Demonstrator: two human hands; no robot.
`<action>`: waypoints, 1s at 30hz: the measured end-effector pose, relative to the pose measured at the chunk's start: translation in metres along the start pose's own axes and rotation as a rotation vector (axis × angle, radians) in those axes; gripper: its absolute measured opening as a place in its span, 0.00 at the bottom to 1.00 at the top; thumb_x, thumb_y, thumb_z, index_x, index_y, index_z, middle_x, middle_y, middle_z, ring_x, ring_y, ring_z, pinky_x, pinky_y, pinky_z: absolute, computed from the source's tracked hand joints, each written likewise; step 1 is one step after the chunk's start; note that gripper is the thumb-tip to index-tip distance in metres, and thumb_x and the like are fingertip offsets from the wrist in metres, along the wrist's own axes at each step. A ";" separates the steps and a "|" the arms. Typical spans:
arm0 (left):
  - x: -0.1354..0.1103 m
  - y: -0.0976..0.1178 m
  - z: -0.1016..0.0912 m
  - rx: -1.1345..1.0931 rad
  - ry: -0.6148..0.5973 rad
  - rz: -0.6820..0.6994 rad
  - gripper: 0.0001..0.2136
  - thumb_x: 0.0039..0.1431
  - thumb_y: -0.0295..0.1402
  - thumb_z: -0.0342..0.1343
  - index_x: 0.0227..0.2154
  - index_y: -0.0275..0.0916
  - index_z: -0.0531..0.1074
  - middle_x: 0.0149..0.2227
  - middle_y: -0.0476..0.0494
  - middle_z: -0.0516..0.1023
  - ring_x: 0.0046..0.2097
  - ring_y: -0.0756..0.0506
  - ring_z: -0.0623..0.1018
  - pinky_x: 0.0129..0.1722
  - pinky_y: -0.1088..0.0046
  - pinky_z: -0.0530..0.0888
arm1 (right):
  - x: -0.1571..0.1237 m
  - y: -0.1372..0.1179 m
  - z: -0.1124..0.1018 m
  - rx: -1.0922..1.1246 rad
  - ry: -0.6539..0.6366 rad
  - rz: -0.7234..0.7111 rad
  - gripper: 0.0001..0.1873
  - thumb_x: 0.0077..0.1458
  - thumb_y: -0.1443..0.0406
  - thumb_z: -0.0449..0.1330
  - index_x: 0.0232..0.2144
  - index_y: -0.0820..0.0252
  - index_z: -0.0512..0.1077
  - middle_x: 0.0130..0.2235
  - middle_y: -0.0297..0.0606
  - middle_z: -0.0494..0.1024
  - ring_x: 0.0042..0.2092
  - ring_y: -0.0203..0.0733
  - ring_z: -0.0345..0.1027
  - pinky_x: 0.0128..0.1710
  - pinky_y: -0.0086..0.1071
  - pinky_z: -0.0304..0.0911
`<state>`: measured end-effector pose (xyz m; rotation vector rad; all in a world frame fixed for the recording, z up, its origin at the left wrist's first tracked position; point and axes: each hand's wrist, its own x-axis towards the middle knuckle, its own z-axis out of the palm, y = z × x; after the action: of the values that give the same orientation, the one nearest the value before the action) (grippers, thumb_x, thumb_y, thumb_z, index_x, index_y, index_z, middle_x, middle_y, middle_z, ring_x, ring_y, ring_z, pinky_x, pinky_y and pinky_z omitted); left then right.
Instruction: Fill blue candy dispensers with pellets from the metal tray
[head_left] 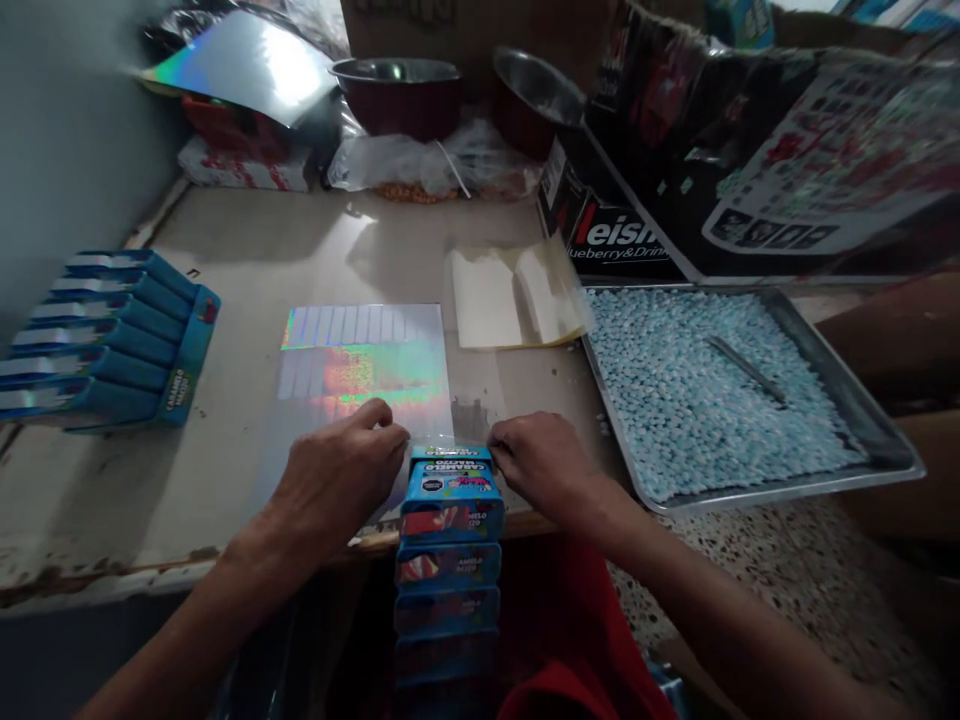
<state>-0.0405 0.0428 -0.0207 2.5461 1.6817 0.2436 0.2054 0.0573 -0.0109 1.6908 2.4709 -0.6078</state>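
Observation:
A stack of small blue candy boxes (450, 540) stands at the table's near edge, rising from my lap. My left hand (341, 475) and my right hand (544, 460) pinch the two top corners of the uppermost box (452, 480), fingers curled together at its far edge. Just beyond the hands a holographic sticker sheet (360, 365) lies flat on the table, with rows of strips at its top.
A row of blue boxes (105, 335) lies at the left. A metal tray (862, 400) of pale blue candies, with tweezers (746, 370) on them, sits at the right. Yellowish backing paper (510, 295), a large printed carton (750, 170), bowls (397, 90) and plastic bags stand behind.

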 end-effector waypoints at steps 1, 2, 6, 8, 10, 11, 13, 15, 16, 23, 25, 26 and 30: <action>0.001 0.000 -0.003 -0.024 0.039 -0.042 0.12 0.66 0.33 0.53 0.30 0.41 0.80 0.39 0.44 0.79 0.26 0.51 0.70 0.24 0.71 0.53 | -0.001 -0.001 -0.003 0.021 0.017 0.016 0.10 0.59 0.65 0.62 0.30 0.56 0.83 0.33 0.43 0.85 0.34 0.45 0.76 0.30 0.33 0.52; 0.001 0.002 -0.005 -0.055 0.080 -0.088 0.11 0.66 0.35 0.54 0.32 0.42 0.81 0.38 0.45 0.80 0.27 0.51 0.71 0.25 0.71 0.55 | -0.003 -0.001 -0.005 0.062 0.041 0.032 0.09 0.59 0.65 0.62 0.31 0.56 0.83 0.33 0.43 0.85 0.34 0.45 0.76 0.30 0.33 0.53; -0.008 0.014 -0.011 -0.152 0.215 -0.225 0.10 0.67 0.38 0.56 0.36 0.43 0.81 0.38 0.48 0.81 0.28 0.51 0.74 0.28 0.72 0.62 | -0.020 -0.007 -0.011 0.261 0.179 0.074 0.10 0.61 0.64 0.61 0.32 0.54 0.84 0.32 0.40 0.84 0.33 0.43 0.76 0.32 0.31 0.58; -0.020 0.023 -0.015 -0.172 0.258 -0.231 0.09 0.67 0.37 0.56 0.37 0.44 0.81 0.38 0.49 0.82 0.29 0.51 0.76 0.29 0.72 0.63 | -0.035 -0.016 -0.012 0.332 0.233 0.090 0.10 0.61 0.64 0.61 0.32 0.52 0.84 0.33 0.38 0.84 0.33 0.43 0.76 0.33 0.32 0.62; -0.033 0.032 -0.020 -0.196 0.293 -0.251 0.07 0.66 0.36 0.57 0.39 0.43 0.80 0.37 0.49 0.81 0.31 0.49 0.77 0.30 0.73 0.65 | -0.051 -0.026 -0.012 0.396 0.311 0.096 0.11 0.62 0.65 0.61 0.33 0.50 0.83 0.35 0.37 0.84 0.34 0.43 0.76 0.35 0.33 0.65; -0.038 0.036 -0.022 -0.212 0.307 -0.272 0.06 0.66 0.36 0.58 0.39 0.43 0.79 0.36 0.49 0.81 0.32 0.49 0.78 0.31 0.73 0.66 | -0.057 -0.031 -0.010 0.421 0.363 0.102 0.11 0.62 0.65 0.60 0.32 0.49 0.83 0.36 0.37 0.84 0.35 0.43 0.76 0.36 0.33 0.66; -0.044 0.042 -0.028 -0.233 0.310 -0.316 0.04 0.64 0.34 0.59 0.38 0.42 0.77 0.33 0.49 0.81 0.32 0.48 0.78 0.30 0.72 0.65 | -0.065 -0.039 -0.005 0.468 0.466 0.126 0.10 0.61 0.65 0.60 0.31 0.50 0.82 0.35 0.37 0.83 0.35 0.43 0.76 0.36 0.33 0.67; -0.041 0.047 -0.034 -0.214 0.274 -0.318 0.03 0.64 0.32 0.58 0.36 0.41 0.75 0.33 0.49 0.80 0.29 0.48 0.77 0.28 0.72 0.62 | -0.066 -0.044 0.004 0.538 0.541 0.182 0.08 0.59 0.65 0.61 0.30 0.52 0.80 0.33 0.36 0.82 0.32 0.42 0.75 0.33 0.33 0.68; -0.038 0.049 -0.036 -0.184 0.253 -0.307 0.03 0.64 0.32 0.57 0.35 0.40 0.75 0.34 0.48 0.80 0.28 0.48 0.75 0.26 0.72 0.59 | -0.065 -0.045 0.009 0.572 0.572 0.212 0.08 0.59 0.64 0.61 0.30 0.53 0.79 0.31 0.36 0.81 0.31 0.42 0.74 0.32 0.32 0.67; -0.034 0.069 -0.021 -0.006 0.491 -0.274 0.07 0.62 0.24 0.57 0.28 0.39 0.73 0.32 0.47 0.78 0.26 0.48 0.72 0.24 0.70 0.58 | -0.065 -0.046 0.042 0.397 1.000 0.076 0.08 0.62 0.68 0.59 0.32 0.57 0.76 0.30 0.36 0.78 0.31 0.39 0.73 0.33 0.30 0.68; -0.041 0.070 -0.007 -0.098 0.682 -0.230 0.06 0.60 0.24 0.61 0.30 0.39 0.74 0.32 0.49 0.79 0.32 0.48 0.77 0.29 0.72 0.66 | -0.069 -0.043 0.052 0.345 1.057 -0.053 0.06 0.63 0.71 0.60 0.38 0.58 0.77 0.35 0.37 0.80 0.35 0.38 0.75 0.37 0.29 0.70; -0.045 0.068 -0.001 -0.149 0.757 -0.198 0.05 0.59 0.23 0.63 0.32 0.40 0.75 0.33 0.49 0.80 0.34 0.49 0.79 0.33 0.74 0.69 | -0.072 -0.041 0.057 0.325 1.057 -0.096 0.08 0.63 0.72 0.60 0.42 0.58 0.77 0.37 0.38 0.80 0.36 0.37 0.76 0.38 0.28 0.71; -0.066 0.051 0.020 -0.242 0.827 -0.020 0.12 0.56 0.21 0.66 0.41 0.40 0.77 0.39 0.47 0.83 0.39 0.50 0.81 0.45 0.77 0.74 | -0.084 -0.034 0.073 0.263 1.014 -0.163 0.11 0.62 0.73 0.62 0.46 0.58 0.75 0.38 0.39 0.81 0.37 0.37 0.77 0.38 0.27 0.72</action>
<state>-0.0157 -0.0372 -0.0383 2.3710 1.7075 1.5603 0.1961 -0.0537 -0.0443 2.3238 3.3153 -0.0401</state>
